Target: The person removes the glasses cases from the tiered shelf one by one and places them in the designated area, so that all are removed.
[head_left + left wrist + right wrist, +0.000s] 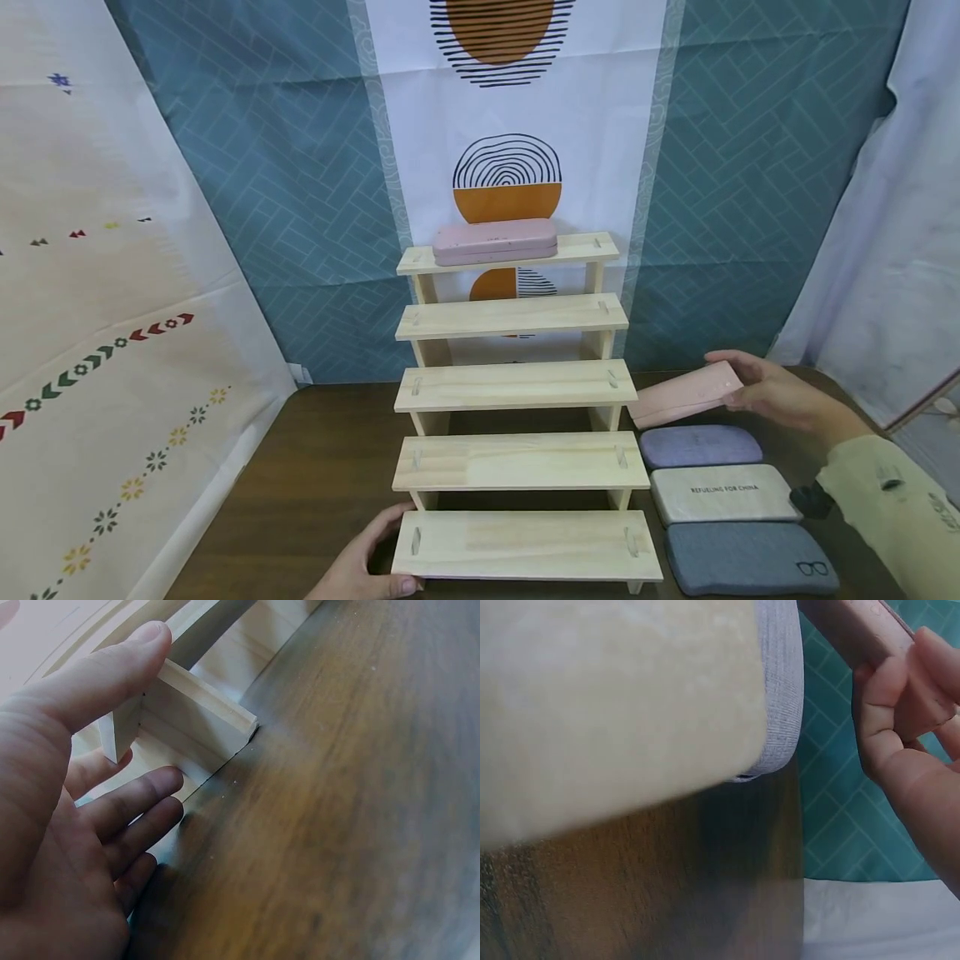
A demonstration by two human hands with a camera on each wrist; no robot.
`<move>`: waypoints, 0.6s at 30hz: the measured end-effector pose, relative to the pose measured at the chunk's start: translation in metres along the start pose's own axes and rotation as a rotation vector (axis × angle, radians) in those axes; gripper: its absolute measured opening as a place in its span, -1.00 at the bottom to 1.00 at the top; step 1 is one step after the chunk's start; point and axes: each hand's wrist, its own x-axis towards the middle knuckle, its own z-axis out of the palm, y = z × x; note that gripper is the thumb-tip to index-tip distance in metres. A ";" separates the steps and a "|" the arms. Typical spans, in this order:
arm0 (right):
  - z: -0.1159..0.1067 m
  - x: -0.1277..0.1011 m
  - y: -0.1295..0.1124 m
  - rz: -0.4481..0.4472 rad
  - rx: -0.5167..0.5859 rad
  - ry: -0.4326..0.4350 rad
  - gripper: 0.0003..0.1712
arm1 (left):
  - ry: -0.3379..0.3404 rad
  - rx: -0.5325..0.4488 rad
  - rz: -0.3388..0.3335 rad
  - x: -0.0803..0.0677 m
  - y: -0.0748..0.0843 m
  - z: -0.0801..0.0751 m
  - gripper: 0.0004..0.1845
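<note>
A stepped wooden display stand [517, 471] rises in the middle of the head view. At its lower left corner, my left hand [367, 557] grips the end of the bottom step, thumb at the front and index finger behind; the left wrist view shows the other fingers of this hand [82, 817] loosely bent beside the wood. My right hand [783, 396] pinches a light pink glasses case [686, 394], raised and tilted right of the stand. In the right wrist view, thumb and fingers close on that pink case [870, 634]. A mauve-pink glasses case [495, 242] lies on the top step.
Right of the stand, a purple case [701, 447], a white case with lettering [723, 493] and a blue-grey case with a glasses print [750, 558] lie in a column on the brown table [300, 467]. A patterned cloth [285, 167] hangs behind.
</note>
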 end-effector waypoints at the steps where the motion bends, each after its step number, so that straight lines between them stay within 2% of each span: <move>1: 0.000 0.000 -0.001 0.015 -0.011 0.002 -0.26 | 0.000 0.000 -0.002 0.000 0.000 0.000 -0.18; 5: 0.002 0.000 -0.002 0.112 -0.057 0.026 -0.25 | 0.002 0.009 -0.008 0.000 0.001 0.000 -0.18; 10: 0.006 0.002 -0.002 0.272 -0.202 0.029 -0.09 | -0.003 0.003 -0.015 0.000 0.000 0.000 -0.17; 14: 0.009 0.003 -0.003 0.290 -0.288 0.036 -0.09 | -0.001 0.002 -0.024 -0.001 0.001 0.000 -0.17; 18: 0.011 0.001 -0.005 0.277 -0.316 0.037 -0.13 | 0.002 0.011 -0.019 0.000 0.000 0.000 -0.17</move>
